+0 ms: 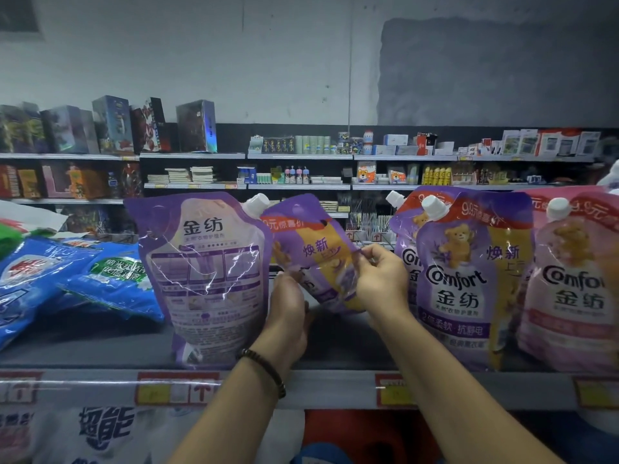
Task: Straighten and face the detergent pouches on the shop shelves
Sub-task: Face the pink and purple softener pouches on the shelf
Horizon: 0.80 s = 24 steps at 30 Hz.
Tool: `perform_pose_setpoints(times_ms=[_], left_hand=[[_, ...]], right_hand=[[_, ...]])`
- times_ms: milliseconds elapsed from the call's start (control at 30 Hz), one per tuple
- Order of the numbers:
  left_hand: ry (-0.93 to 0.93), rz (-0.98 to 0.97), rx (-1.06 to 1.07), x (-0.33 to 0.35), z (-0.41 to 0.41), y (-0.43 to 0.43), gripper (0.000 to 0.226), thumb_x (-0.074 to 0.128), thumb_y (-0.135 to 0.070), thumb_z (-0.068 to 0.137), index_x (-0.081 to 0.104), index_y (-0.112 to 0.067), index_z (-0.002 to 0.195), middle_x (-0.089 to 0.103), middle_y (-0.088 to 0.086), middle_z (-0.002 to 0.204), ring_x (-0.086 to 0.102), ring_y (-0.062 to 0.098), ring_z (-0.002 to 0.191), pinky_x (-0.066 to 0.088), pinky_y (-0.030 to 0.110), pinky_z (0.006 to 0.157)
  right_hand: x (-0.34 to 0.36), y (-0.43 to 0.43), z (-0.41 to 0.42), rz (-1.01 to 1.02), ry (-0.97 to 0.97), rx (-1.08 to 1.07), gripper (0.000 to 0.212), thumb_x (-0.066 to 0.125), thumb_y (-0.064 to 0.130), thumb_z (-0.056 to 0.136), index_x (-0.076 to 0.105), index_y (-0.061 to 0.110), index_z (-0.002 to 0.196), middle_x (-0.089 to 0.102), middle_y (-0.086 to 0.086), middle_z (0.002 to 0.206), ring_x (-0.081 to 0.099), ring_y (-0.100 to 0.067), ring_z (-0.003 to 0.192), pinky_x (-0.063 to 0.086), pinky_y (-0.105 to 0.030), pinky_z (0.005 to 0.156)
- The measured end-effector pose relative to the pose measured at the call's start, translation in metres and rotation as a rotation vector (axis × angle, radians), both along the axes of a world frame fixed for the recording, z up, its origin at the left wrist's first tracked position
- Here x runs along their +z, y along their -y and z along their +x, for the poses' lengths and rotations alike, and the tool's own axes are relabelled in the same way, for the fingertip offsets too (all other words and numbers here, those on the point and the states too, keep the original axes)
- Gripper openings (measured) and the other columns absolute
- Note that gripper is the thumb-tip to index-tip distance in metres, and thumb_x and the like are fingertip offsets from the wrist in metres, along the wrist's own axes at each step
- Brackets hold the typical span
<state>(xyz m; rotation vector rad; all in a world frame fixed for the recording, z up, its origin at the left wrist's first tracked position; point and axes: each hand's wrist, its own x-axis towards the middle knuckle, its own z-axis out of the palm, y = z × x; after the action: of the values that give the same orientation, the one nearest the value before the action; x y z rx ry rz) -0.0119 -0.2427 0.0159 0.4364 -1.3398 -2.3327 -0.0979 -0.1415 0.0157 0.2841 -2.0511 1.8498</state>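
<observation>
A purple Comfort pouch (315, 249) leans tilted at the middle of the top shelf, its front toward me. My right hand (378, 276) pinches its right edge. My left hand (288, 316) holds its lower left edge, beside another purple pouch (207, 276) that stands upright with its back label facing me. To the right, a purple Comfort pouch (469, 283) and a pink one (572, 289) stand upright with fronts outward; another purple pouch (403, 236) stands behind them.
Blue detergent bags (67, 279) lie flat on the shelf at the left. The shelf edge (318, 390) carries red and yellow price tags. Below it are more packs (100, 433). Across the aisle stand shelves (301, 185) of small goods.
</observation>
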Motion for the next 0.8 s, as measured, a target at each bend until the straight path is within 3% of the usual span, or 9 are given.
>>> perform_pose_setpoints(times_ms=[67, 100, 167, 233, 367, 500, 600, 667, 800], left_hand=[[-0.048, -0.027, -0.021, -0.002, -0.006, -0.001, 0.029, 0.042, -0.031, 0.111, 0.065, -0.017, 0.122, 0.08, 0.007, 0.106, 0.075, 0.024, 0.094, 0.066, 0.036, 0.081], [-0.053, -0.055, -0.025, -0.002, -0.006, -0.001, 0.03, 0.041, -0.033, 0.111, 0.062, -0.02, 0.128, 0.077, 0.005, 0.115, 0.072, 0.019, 0.1, 0.063, 0.03, 0.083], [-0.065, -0.122, 0.015, -0.001, -0.007, -0.003, 0.026, 0.037, -0.028, 0.113, 0.055, -0.025, 0.132, 0.07, -0.004, 0.113, 0.065, 0.007, 0.093, 0.056, 0.017, 0.063], [-0.094, -0.177, 0.038, -0.001, -0.008, -0.004, 0.028, 0.038, -0.021, 0.114, 0.049, -0.026, 0.139, 0.071, -0.002, 0.117, 0.068, 0.008, 0.095, 0.055, 0.017, 0.06], [-0.128, -0.25, 0.07, 0.004, -0.009, -0.01, 0.031, 0.04, -0.029, 0.115, 0.037, -0.031, 0.146, 0.069, 0.003, 0.13, 0.073, 0.025, 0.111, 0.066, 0.041, 0.081], [-0.15, -0.351, 0.118, 0.003, -0.013, -0.009, 0.033, 0.045, -0.039, 0.113, 0.032, -0.038, 0.143, 0.068, 0.001, 0.129, 0.073, 0.025, 0.11, 0.063, 0.054, 0.093], [-0.152, -0.481, 0.166, -0.008, -0.016, -0.007, 0.032, 0.059, -0.038, 0.106, 0.039, -0.06, 0.118, 0.068, -0.003, 0.128, 0.07, 0.022, 0.115, 0.056, 0.057, 0.104], [-0.128, -0.554, 0.159, -0.012, -0.019, -0.004, 0.041, 0.067, -0.041, 0.099, 0.036, -0.066, 0.107, 0.066, 0.0, 0.127, 0.069, 0.021, 0.114, 0.055, 0.057, 0.104], [-0.067, -0.665, 0.086, -0.012, -0.024, 0.0, 0.07, 0.077, -0.037, 0.094, 0.023, -0.057, 0.135, 0.064, -0.004, 0.132, 0.068, 0.017, 0.116, 0.056, 0.05, 0.104]], right_hand=[[-0.001, 0.001, 0.001, -0.092, 0.033, 0.038, 0.029, 0.064, 0.015, 0.105, 0.066, 0.013, 0.076, 0.073, -0.005, 0.068, 0.069, -0.025, 0.065, 0.056, -0.038, 0.063], [-0.002, 0.0, 0.001, -0.123, 0.047, 0.052, 0.027, 0.063, 0.015, 0.105, 0.066, 0.012, 0.078, 0.074, -0.007, 0.07, 0.071, -0.025, 0.067, 0.058, -0.039, 0.063], [-0.002, -0.002, 0.003, -0.188, 0.058, 0.088, 0.028, 0.061, 0.013, 0.107, 0.066, 0.012, 0.079, 0.074, -0.004, 0.068, 0.071, -0.018, 0.062, 0.057, -0.031, 0.057], [-0.002, -0.004, 0.005, -0.238, 0.061, 0.127, 0.028, 0.06, 0.011, 0.107, 0.065, 0.013, 0.079, 0.072, 0.002, 0.065, 0.068, -0.01, 0.057, 0.054, -0.026, 0.055], [-0.002, -0.003, 0.007, -0.264, 0.06, 0.162, 0.025, 0.059, 0.009, 0.107, 0.066, 0.013, 0.083, 0.072, 0.003, 0.07, 0.067, -0.005, 0.058, 0.055, -0.023, 0.055], [-0.004, -0.003, 0.006, -0.154, 0.061, 0.124, 0.023, 0.06, 0.013, 0.107, 0.071, 0.016, 0.087, 0.074, 0.006, 0.077, 0.067, -0.002, 0.064, 0.051, -0.021, 0.06], [-0.006, -0.004, 0.003, 0.001, 0.106, 0.088, 0.026, 0.056, 0.01, 0.105, 0.07, 0.013, 0.084, 0.074, 0.001, 0.074, 0.07, -0.021, 0.07, 0.05, -0.029, 0.064], [-0.005, -0.005, 0.005, 0.085, 0.144, 0.033, 0.02, 0.052, 0.003, 0.099, 0.071, 0.009, 0.093, 0.074, -0.008, 0.082, 0.07, -0.033, 0.078, 0.053, -0.037, 0.071], [0.002, -0.006, 0.016, 0.074, 0.169, -0.006, 0.017, 0.056, 0.028, 0.102, 0.066, 0.02, 0.114, 0.075, -0.003, 0.106, 0.07, -0.032, 0.102, 0.058, -0.048, 0.096]])
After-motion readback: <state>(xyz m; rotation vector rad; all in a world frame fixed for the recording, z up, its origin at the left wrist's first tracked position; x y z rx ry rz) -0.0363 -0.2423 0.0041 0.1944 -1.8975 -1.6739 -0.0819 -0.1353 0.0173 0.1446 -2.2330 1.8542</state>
